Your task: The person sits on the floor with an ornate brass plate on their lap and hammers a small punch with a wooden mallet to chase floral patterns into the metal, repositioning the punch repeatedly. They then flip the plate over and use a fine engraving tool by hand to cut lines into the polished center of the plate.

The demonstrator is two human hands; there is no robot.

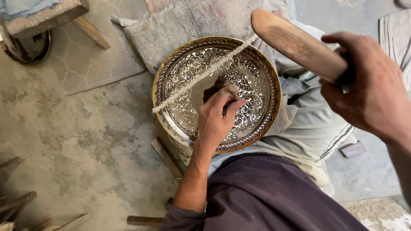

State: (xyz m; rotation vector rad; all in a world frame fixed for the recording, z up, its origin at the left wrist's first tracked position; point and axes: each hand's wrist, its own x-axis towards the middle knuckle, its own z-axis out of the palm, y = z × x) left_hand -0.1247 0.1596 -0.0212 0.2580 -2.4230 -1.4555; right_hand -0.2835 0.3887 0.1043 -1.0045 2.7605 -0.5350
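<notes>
While our left hand point(216, 117) pinches a small punch tool point(232, 90) against the centre of the engraved brass tray point(188, 68), our right hand point(370, 87) grips a wooden mallet point(295, 42) raised above its rim. A rope point(201, 75) lies across the tray, which rests on grey cloth point(171, 30) on the floor.

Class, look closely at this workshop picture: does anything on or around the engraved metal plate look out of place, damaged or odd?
Nothing looks damaged. One oddity: a frayed pale cord lies stretched slantwise across the engraved plate. The left hand presses a small tool to the plate's middle; the right hand holds a wooden mallet raised above it.
</notes>
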